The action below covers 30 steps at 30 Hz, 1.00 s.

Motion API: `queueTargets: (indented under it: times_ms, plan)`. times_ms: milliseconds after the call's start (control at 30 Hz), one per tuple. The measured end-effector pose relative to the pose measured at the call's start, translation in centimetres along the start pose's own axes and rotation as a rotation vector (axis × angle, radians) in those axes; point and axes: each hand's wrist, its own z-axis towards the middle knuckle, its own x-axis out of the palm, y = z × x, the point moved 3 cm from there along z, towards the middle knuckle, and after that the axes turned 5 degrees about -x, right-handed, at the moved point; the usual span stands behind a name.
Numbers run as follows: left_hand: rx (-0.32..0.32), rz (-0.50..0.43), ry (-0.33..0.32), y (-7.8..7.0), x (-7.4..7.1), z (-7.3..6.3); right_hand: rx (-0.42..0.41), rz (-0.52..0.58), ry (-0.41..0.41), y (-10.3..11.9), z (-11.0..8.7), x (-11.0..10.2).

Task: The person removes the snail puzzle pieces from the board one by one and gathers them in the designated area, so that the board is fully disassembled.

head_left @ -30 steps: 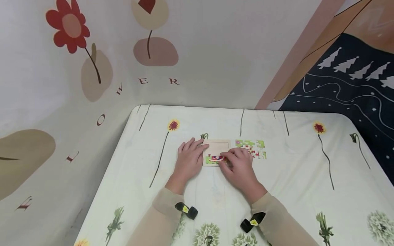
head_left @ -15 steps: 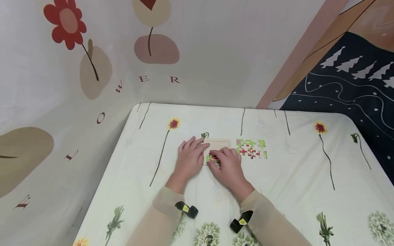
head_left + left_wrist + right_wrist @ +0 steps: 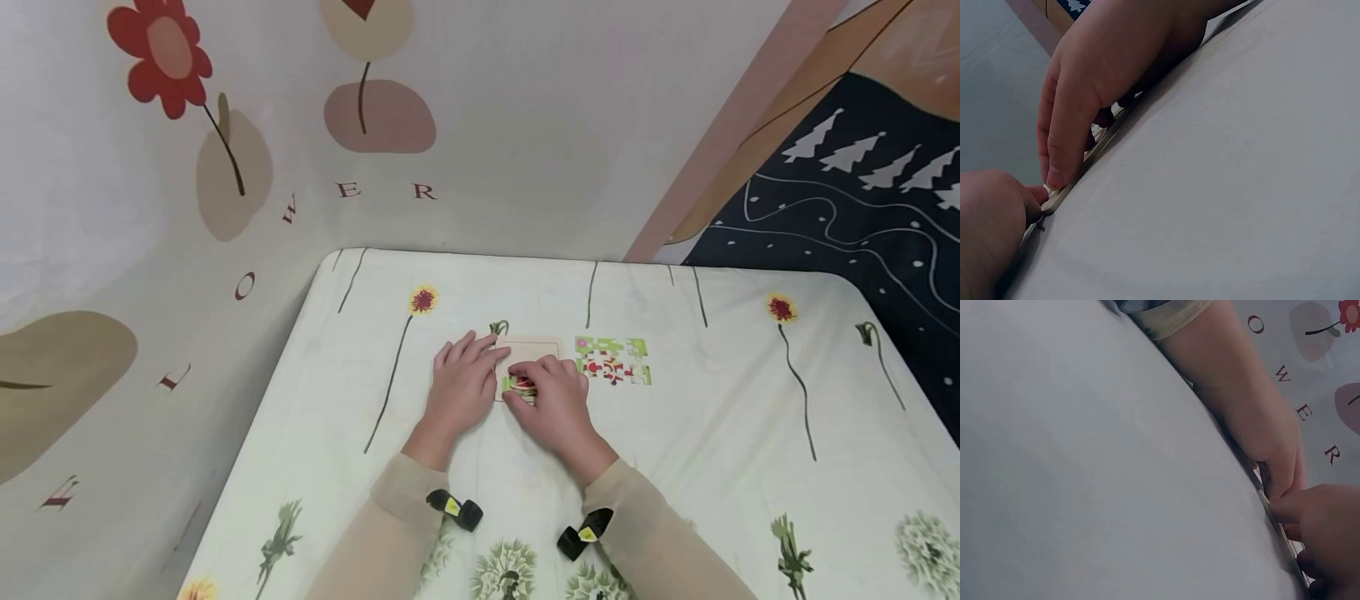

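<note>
A thin jigsaw puzzle board (image 3: 536, 350) lies on the cloth-covered table, its upper part bare and light wood-coloured. Along its lower edge sit green and red puzzle pieces (image 3: 521, 385), partly hidden by the right hand. My left hand (image 3: 465, 385) rests at the board's left edge with its fingers extended. With thumb below and forefinger above, my right hand (image 3: 553, 410) pinches at the puzzle pieces in the lower left of the board. In the left wrist view the right hand (image 3: 1094, 81) reaches down to the board, close to the left thumb (image 3: 1034, 195).
To the right of the board lie several loose puzzle pieces (image 3: 612, 365), green and red, grouped close together. The flower-print tablecloth (image 3: 697, 417) extends around. A wall hanging (image 3: 510, 200) with printed letters stands behind the table.
My right hand has moved left along the board's lower row and stays there over the last half second, uncovering more loose pieces on the right. The left hand keeps its place.
</note>
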Motion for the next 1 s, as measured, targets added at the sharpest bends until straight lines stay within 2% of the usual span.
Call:
queueTargets:
  times_ms: [633, 1000]
  plan:
    - [-0.001, -0.005, 0.001, 0.09, 0.1, 0.18, 0.023, 0.101, -0.047, -0.13, 0.25, -0.24]
    - [-0.001, -0.018, -0.007, 0.13, 0.23, 0.16, -0.076, 0.153, -0.121, -0.25, -0.17, -0.41]
